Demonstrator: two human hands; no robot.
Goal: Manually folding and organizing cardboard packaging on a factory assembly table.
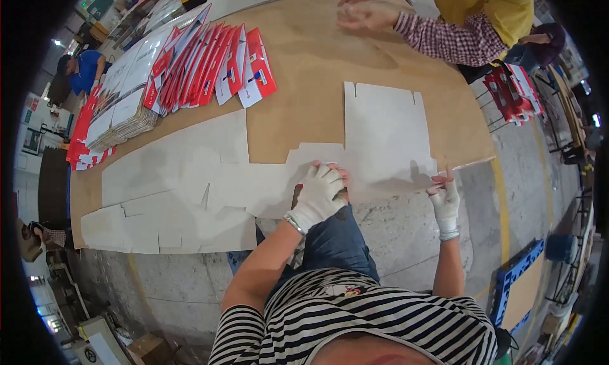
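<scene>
A flat white die-cut cardboard sheet [387, 121] lies at the table's near edge, with a tall panel pointing away from me. My left hand [319, 195], in a white glove with bare fingertips, rests at its near edge. The fingers are bent over a small brown thing, mostly hidden, that I cannot make out. Beside the sheet's right corner is my right hand [445, 201], gloved likewise, with its fingers apart and one stretched out. Nothing shows in it. More flat white cardboard blanks [171, 175] with slots and flaps spread to the left.
Red and white printed folded pieces [206, 64] fan out at the far left, beside a stack of printed sheets [124, 121]. Across the brown table [298, 67], a person in a yellow top [485, 3] holds their hands over the surface. A blue-edged board [520, 286] stands at the right.
</scene>
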